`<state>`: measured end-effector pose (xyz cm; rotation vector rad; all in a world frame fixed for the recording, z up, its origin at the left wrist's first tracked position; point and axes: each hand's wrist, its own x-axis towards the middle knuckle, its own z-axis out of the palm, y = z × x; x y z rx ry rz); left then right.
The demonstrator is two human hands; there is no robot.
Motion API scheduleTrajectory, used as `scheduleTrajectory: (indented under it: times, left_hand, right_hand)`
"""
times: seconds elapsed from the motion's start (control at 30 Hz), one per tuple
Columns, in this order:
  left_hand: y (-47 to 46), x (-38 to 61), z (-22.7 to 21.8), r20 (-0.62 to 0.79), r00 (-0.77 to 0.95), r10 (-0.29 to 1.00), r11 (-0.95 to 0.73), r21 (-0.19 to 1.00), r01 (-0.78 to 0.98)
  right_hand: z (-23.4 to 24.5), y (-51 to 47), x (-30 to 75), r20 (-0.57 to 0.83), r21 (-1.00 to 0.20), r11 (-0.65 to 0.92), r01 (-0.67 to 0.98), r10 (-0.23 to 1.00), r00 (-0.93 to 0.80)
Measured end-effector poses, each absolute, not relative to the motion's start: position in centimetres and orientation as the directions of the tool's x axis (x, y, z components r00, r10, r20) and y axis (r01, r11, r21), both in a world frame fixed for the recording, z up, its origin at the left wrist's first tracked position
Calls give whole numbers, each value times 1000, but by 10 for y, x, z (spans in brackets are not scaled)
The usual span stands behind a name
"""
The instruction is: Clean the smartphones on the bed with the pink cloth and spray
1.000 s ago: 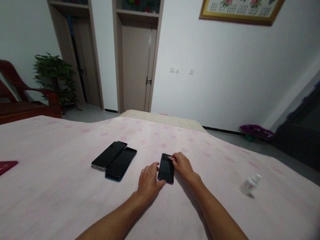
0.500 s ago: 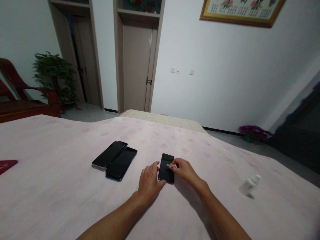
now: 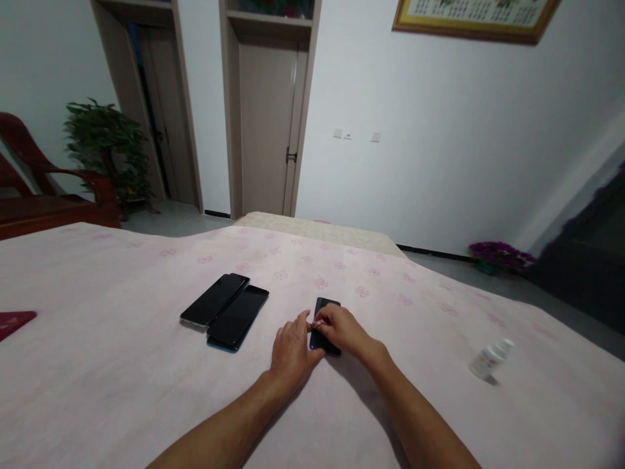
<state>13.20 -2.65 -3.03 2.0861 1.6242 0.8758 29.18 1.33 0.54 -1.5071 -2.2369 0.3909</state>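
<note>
A dark smartphone (image 3: 325, 343) lies face up on the pink flowered cloth (image 3: 342, 417), partly covered by my hands. My left hand (image 3: 291, 350) steadies it, fingers along its left edge and thumb at the lower edge. With fingers pinched together, my right hand (image 3: 344, 328) presses a small pale wad, like a tissue or cloth (image 3: 318, 324), on the screen near the left edge. More phones lie to the left: one dark phone (image 3: 213, 300) at an angle, and another (image 3: 240, 316) beside it with a blue edge beneath. They seem to overlap or be stacked.
A small white bottle (image 3: 491, 358) appears tilted on the cloth at the right. At the far left edge is a red flat item (image 3: 15, 323). Beyond the table are a wooden chair (image 3: 58, 189), a green plant (image 3: 107, 150) and purple flowers (image 3: 500, 255).
My right hand has slid left across the phone's screen with the pale wad, from the middle to the left edge. My left hand stays in place. The view has shifted slightly.
</note>
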Motion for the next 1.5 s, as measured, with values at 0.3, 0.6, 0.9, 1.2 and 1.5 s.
scheduleTrajectory:
  times: [0.3, 0.6, 0.9, 1.2, 1.5]
  left_hand:
    - [-27, 131, -32, 285, 173, 943, -316, 600, 735]
    - [-30, 132, -31, 325, 261, 909, -394, 470, 789]
    - [-33, 140, -31, 334, 302, 893, -415, 352, 839]
    - [-35, 144, -15, 277, 305, 911, -380, 281, 881]
    - [-35, 132, -9, 281, 413, 866, -484, 267, 833]
  right_hand:
    - [12, -20, 325, 181, -590, 270, 761, 963, -201]
    - [-6, -20, 334, -155, -817, -64, 573, 982, -111]
    - [2, -24, 328, -146, -929, -143, 340, 989, 16]
    - [-18, -21, 312, -187, -981, -184, 56, 981, -57]
    - [10, -24, 315, -190, -982, -190, 20, 963, -189]
